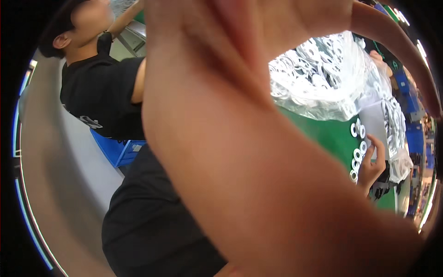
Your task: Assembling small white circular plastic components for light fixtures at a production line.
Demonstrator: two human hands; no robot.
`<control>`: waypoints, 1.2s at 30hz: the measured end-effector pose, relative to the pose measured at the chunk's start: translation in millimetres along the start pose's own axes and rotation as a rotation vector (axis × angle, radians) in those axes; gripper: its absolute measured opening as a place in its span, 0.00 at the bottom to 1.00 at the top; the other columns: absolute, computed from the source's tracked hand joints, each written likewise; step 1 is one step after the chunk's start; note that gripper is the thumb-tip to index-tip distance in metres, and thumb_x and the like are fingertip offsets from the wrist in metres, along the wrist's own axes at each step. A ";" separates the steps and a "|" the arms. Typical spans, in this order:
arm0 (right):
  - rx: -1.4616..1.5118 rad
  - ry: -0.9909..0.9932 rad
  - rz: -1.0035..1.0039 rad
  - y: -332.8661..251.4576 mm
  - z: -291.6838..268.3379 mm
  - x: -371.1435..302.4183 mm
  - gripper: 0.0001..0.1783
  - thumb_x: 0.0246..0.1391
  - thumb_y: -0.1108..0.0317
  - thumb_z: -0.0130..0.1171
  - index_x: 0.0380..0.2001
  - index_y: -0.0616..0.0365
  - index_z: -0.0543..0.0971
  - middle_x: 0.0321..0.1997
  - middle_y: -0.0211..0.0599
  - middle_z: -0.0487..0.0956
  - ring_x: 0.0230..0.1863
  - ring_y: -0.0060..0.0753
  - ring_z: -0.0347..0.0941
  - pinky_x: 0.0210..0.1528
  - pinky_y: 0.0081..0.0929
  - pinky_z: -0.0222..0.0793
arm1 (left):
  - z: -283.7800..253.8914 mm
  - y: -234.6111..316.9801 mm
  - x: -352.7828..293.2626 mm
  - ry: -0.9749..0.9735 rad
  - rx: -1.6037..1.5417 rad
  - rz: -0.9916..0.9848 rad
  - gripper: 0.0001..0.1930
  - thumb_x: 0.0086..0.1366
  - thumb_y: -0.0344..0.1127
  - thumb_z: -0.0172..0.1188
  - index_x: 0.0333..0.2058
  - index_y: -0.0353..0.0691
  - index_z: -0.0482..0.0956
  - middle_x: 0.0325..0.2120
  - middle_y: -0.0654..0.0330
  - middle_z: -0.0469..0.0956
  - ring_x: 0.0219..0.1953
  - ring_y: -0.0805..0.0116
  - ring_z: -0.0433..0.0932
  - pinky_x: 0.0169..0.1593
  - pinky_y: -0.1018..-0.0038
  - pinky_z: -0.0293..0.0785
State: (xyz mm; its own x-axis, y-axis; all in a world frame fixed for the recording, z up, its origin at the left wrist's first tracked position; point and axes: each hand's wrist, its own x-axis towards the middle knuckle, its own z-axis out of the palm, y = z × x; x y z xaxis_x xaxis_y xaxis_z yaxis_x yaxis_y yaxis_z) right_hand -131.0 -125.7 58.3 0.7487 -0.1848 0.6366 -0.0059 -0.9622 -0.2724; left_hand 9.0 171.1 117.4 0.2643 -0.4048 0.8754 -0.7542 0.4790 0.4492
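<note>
A bare forearm [258, 175], which I take for my right arm, crosses very close in front of the view from the lower right. My right hand [286, 23] is raised at the top edge, blurred and cut off, its fingers not readable. A curved band of skin [397, 37] runs from it down the right rim; I cannot tell what part it is. My left hand is not recognisable here. Behind the forearm, a hand [373, 164] with bent fingers is beside several flat white rings [356, 159]; whose it is stays unclear.
Clear plastic bags hold many white rings [318, 64] on the green table [318, 131]. A person in a black shirt [101, 87] is at the left, near a blue bin [117, 150]. Another hand [380, 62] is behind the bag. Blue crates [410, 97] stand beyond.
</note>
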 end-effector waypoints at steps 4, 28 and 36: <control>0.085 -0.059 -0.080 -15.9 16.8 8.2 0.13 0.49 0.85 0.47 0.36 0.64 0.77 0.36 0.42 0.78 0.40 0.37 0.75 0.46 0.28 0.68 | -30.3 29.7 -4.7 0.027 0.037 0.096 0.34 0.51 0.35 0.69 0.55 0.41 0.61 0.46 0.58 0.70 0.45 0.64 0.75 0.42 0.71 0.76; 0.284 0.052 0.055 -1.7 38.0 -17.1 0.08 0.54 0.79 0.47 0.33 0.64 0.77 0.32 0.39 0.78 0.36 0.32 0.75 0.43 0.23 0.68 | 24.9 56.3 -1.2 -0.069 -0.285 0.089 0.32 0.51 0.34 0.69 0.54 0.40 0.64 0.46 0.59 0.71 0.45 0.66 0.75 0.43 0.71 0.76; 0.248 0.018 0.031 -6.0 48.6 -19.5 0.09 0.53 0.80 0.48 0.32 0.62 0.78 0.33 0.39 0.79 0.38 0.34 0.76 0.43 0.26 0.68 | 13.3 42.5 9.1 -0.082 -0.424 -0.011 0.31 0.51 0.33 0.68 0.53 0.40 0.64 0.45 0.60 0.71 0.45 0.66 0.76 0.43 0.71 0.76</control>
State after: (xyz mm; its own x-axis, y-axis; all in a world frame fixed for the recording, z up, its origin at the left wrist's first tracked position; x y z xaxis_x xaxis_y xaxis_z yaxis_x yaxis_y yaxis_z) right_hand -113.3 -106.6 12.4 0.7390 -0.2188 0.6372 0.1362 -0.8778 -0.4593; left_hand -28.6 177.4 142.1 0.2094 -0.4636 0.8610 -0.4333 0.7453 0.5067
